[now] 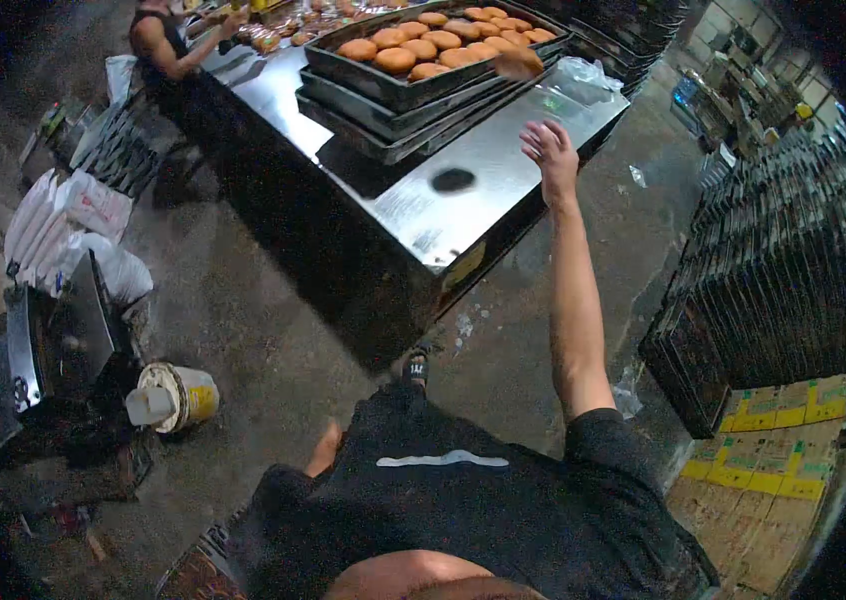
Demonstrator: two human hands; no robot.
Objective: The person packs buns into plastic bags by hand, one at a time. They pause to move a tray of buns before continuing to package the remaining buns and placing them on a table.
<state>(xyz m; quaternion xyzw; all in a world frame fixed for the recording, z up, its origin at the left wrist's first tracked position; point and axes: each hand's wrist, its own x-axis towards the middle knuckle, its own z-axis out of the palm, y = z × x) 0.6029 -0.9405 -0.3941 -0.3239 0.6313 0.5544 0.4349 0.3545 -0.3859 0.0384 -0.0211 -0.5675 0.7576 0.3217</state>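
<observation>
My right hand point(549, 150) is stretched out over the corner of a steel table point(463, 210), fingers apart and holding nothing. A blurred brown bun point(518, 62) is in the air just beyond the fingertips, at the edge of the top tray point(383, 88). That tray is filled with several round buns point(395, 58) and rests on a stack of dark trays. A dark round shadow point(453, 180) lies on the table top. A strip of skin point(323, 450) shows beside my left hip; I cannot tell whether it is my left hand.
Another person point(168, 45) works at the table's far end. Tall stacks of dark trays point(773, 260) stand on the right above yellow cardboard boxes point(773, 450). White sacks point(73, 225), a machine point(53, 340) and a lidded bucket point(178, 395) sit on the left floor.
</observation>
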